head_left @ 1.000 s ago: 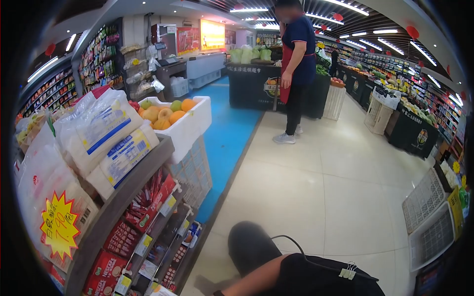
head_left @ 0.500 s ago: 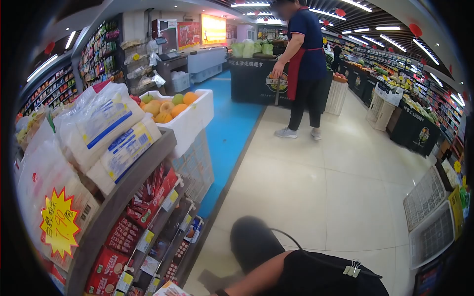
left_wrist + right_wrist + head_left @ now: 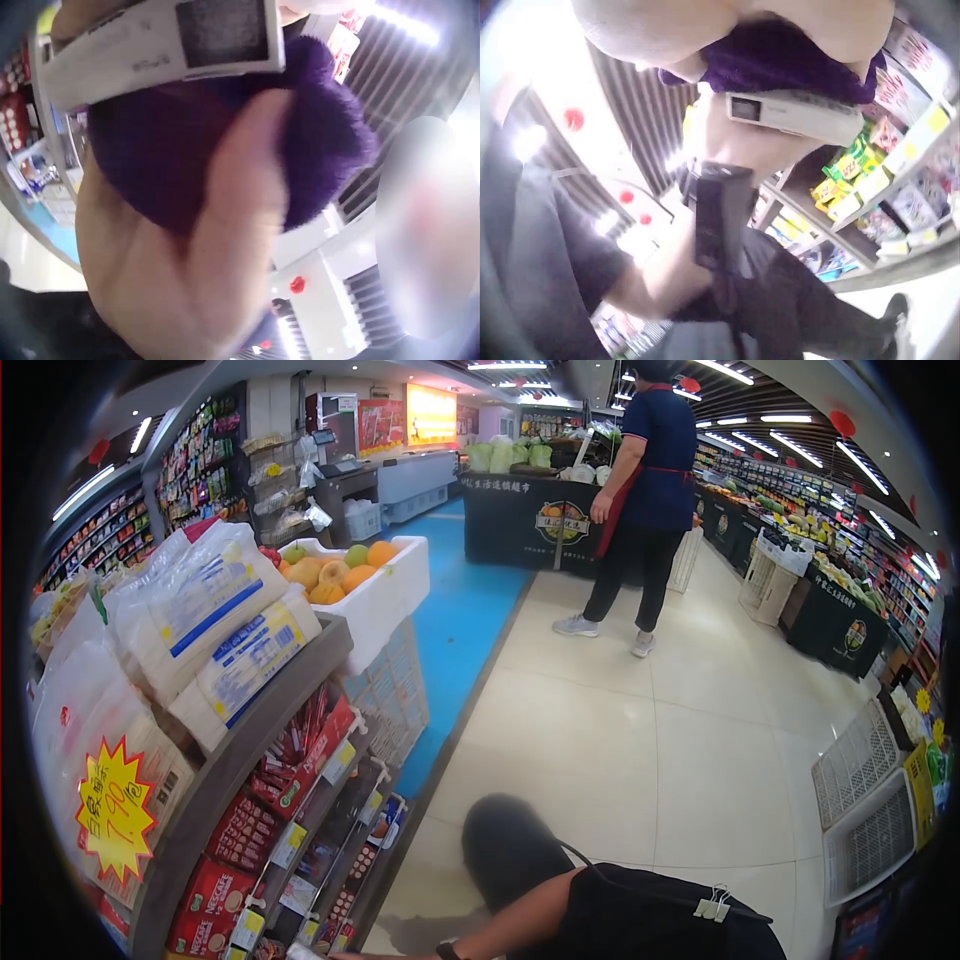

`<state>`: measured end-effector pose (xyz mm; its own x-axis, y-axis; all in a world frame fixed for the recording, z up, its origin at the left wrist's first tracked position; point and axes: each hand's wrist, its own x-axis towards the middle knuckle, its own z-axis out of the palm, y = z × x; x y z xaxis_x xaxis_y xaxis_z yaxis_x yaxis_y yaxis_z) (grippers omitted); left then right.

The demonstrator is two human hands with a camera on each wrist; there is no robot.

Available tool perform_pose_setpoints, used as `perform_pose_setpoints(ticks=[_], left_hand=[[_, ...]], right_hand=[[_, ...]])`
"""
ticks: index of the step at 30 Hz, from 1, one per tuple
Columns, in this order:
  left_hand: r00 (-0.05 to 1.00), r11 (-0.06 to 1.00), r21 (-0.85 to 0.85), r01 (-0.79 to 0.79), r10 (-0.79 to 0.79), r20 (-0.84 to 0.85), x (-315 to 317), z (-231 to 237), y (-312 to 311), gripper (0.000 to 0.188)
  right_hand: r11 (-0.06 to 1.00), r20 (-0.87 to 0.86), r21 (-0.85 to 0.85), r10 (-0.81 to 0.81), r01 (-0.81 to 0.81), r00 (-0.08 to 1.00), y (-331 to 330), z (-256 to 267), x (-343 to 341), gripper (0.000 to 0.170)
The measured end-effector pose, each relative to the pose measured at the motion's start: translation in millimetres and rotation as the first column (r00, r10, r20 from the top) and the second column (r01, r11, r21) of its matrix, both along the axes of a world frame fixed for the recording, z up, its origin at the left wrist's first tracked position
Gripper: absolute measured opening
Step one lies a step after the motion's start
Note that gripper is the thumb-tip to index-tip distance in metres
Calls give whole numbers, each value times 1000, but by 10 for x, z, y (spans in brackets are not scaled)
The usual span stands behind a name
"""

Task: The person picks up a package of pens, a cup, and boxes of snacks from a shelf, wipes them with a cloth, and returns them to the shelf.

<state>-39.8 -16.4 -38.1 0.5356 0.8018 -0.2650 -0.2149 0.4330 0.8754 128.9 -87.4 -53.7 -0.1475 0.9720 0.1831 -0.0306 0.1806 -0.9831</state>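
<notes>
My left hand (image 3: 172, 277) grips a small white box (image 3: 150, 67) printed with a dark square and small text. Its thumb (image 3: 244, 172) lies over a fuzzy purple cloth (image 3: 326, 142) bunched against the box. From the other side, in the right wrist view, my right hand (image 3: 660, 34) holds the purple cloth (image 3: 780, 64) on top of the white box (image 3: 795, 116), while the left hand (image 3: 735, 142) is under the box. The head view catches only a forearm (image 3: 525, 915) with a dark wristband at the bottom edge.
A shelf (image 3: 330, 630) with red Nescafe boxes (image 3: 210, 905), bagged white packs (image 3: 245, 670) and a crate of fruit (image 3: 390, 585) stands at the left. A person in a red apron (image 3: 655, 480) stands beside a produce counter (image 3: 490, 525). White crates (image 3: 870, 825) are at the right.
The person in the apron has turned and stepped to the right, lowering a raised arm. My forearm has shifted slightly at the bottom of the head view.
</notes>
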Motion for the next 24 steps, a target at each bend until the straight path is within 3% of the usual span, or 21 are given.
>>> perform_pose_setpoints(ticks=[2, 4, 6, 7, 8, 9, 10, 12, 13, 14, 16, 17, 20, 23, 24], left_hand=[[995, 992, 113, 59, -48, -93, 45, -6, -34, 66], [978, 961, 244, 130, -84, -191, 92, -24, -61, 65], [944, 886, 404, 227, -99, -314, 116, -67, -58, 65], [922, 838, 470, 278, -95, -376, 107, -78, -56, 64], [899, 794, 520, 316, -76, -431, 102, -113, -47, 64], [858, 800, 489, 347, -60, -511, 104, 55, -89, 62], [884, 856, 455, 245, -5, -467, 169, 168, -149, 60], [976, 936, 347, -63, 130, -174, 300, 415, -226, 61], [991, 966, 230, -116, 129, -43, 207, 183, -105, 58], [998, 997, 31, -64, 63, 14, 35, -59, 9, 57], [984, 935, -343, 92, -33, 173, -107, -144, 81, 54], [989, 963, -259, 78, -43, 140, -151, -211, 17, 50], [990, 969, -237, 72, -42, 131, -113, -53, -26, 48], [980, 961, -249, 124, -79, 184, -182, -174, 2, 50], [935, 931, -306, 199, -87, 344, -212, -302, 64, 52]], right_hand=[[993, -428, -119, -67, 17, 901, 104, 51, 5, 88], [971, -130, -136, -217, 199, 968, 84, 124, 143, 74], [938, -382, -345, -173, 33, 908, 175, 66, 207, 56], [945, -462, -321, -215, 64, 861, 188, 48, 205, 41], [926, -384, -377, -161, 5, 909, 225, -52, 266, 57], [938, -354, -346, -163, 33, 921, 261, -192, 325, 63], [948, -324, -314, -163, 57, 932, 283, -285, 345, 68], [931, -482, -365, -185, -4, 856, 203, 48, 419, 71], [941, -595, -333, -165, -54, 787, 220, -16, 389, 71], [950, -697, -296, -145, -98, 703, 235, -77, 349, 72], [945, -468, -319, -94, -69, 879, 124, 181, 353, 74], [985, -298, -105, -161, 135, 941, 247, -217, 218, 74], [947, -350, -29, -309, 320, 884, 215, 35, 224, 74], [939, -203, 129, -290, 319, 935, 192, 291, 315, 81], [932, -148, 169, -299, 322, 943, 197, 330, 336, 83]])
